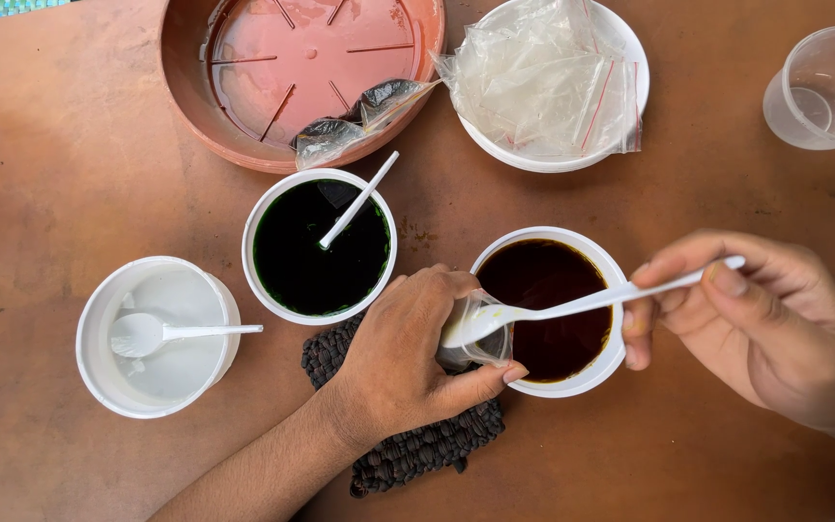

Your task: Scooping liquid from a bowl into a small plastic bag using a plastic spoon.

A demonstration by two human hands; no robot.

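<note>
A brown surface (70, 145) carries a white bowl of dark green liquid (320, 246); around it sit a terracotta saucer (195, 106), a brown-liquid bowl (550, 309), a white tub (158, 335), a woven mat (417, 449), a clear cup (826, 87).

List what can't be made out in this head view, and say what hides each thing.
- Small clear plastic bag: mostly covered by the left hand; its contents cannot be told.
- Dark woven mat: partly under the left hand and forearm.
- Bottom of the bowl of brown liquid and of the bowl of dark green liquid: opaque liquid hides them.
- Clear plastic cup: cut off by the right edge.
- Right hand holding the white spoon: wrist runs off frame.
</note>
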